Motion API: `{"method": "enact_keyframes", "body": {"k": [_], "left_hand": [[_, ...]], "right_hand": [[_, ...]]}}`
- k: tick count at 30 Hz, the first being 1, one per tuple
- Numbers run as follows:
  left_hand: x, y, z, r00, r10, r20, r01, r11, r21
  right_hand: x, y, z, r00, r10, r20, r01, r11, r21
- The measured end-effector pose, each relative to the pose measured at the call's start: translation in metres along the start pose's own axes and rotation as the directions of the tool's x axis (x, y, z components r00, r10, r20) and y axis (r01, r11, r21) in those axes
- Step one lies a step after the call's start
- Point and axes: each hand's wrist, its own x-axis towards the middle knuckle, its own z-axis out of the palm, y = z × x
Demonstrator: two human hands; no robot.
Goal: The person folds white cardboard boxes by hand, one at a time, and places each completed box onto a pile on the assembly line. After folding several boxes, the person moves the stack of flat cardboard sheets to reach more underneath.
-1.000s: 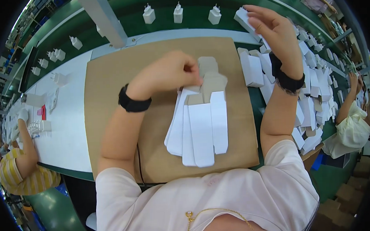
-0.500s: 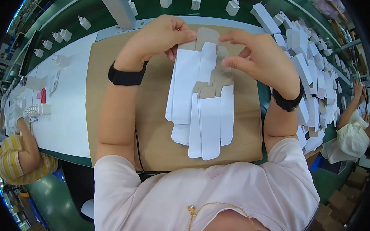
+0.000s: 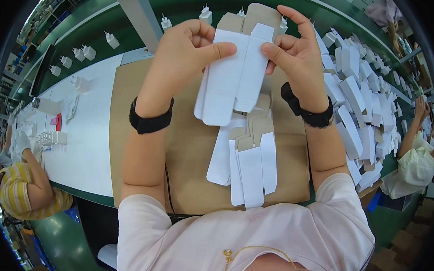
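Note:
A flattened white carton [image 3: 228, 78] with grey-brown inner flaps is held up above the work surface. My left hand [image 3: 188, 56] grips its left edge, thumb across the white face. On the opposite edge, my right hand [image 3: 294, 58] pinches it between thumb and curled fingers, with the index finger raised by the top flap. Below lie several more flat white cartons [image 3: 250, 170], overlapping, their grey-brown flaps toward the far side. They rest on a brown cardboard sheet [image 3: 190, 186]. Black bands wrap both my wrists.
A large heap of white boxes [image 3: 355, 96] is piled at the right. White plug chargers [image 3: 111, 40] stand along the green far strip, behind a grey post [image 3: 139, 17]. A white table [image 3: 89, 137] extends left, where a co-worker in yellow stripes [image 3: 21, 190] sits. Another person [image 3: 414, 159] works at far right.
The carton has been lifted off the stack and raised away from me. My right hand, open beside it before, now pinches its right edge.

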Motion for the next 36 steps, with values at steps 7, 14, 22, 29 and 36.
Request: {"method": "enact_keyframes", "body": {"k": [7,14,22,29,36], "left_hand": [[0.000,0.009,-0.004,0.966,-0.235,0.109,0.241,0.969,-0.052],[0.004,-0.025,0.012,0.959,-0.251,0.128,0.227,0.957,0.180],[-0.003,-0.015,0.001,0.972,-0.189,0.142,0.186,0.982,0.032],[-0.016,0.014,-0.010,0.982,-0.178,0.057,0.185,0.971,-0.154],[-0.029,0.021,0.000,0.992,-0.001,-0.126,-0.029,0.971,-0.236]], "right_hand": [[0.000,-0.019,-0.004,0.996,0.091,0.015,-0.088,0.987,-0.137],[0.002,0.000,-0.005,0.892,0.429,0.143,-0.353,0.858,-0.372],[0.003,-0.006,-0.002,0.879,0.464,0.113,-0.352,0.789,-0.504],[-0.009,-0.019,0.014,0.994,-0.106,0.006,0.087,0.779,-0.621],[-0.015,-0.014,0.033,0.979,-0.121,0.166,0.196,0.785,-0.587]]}}
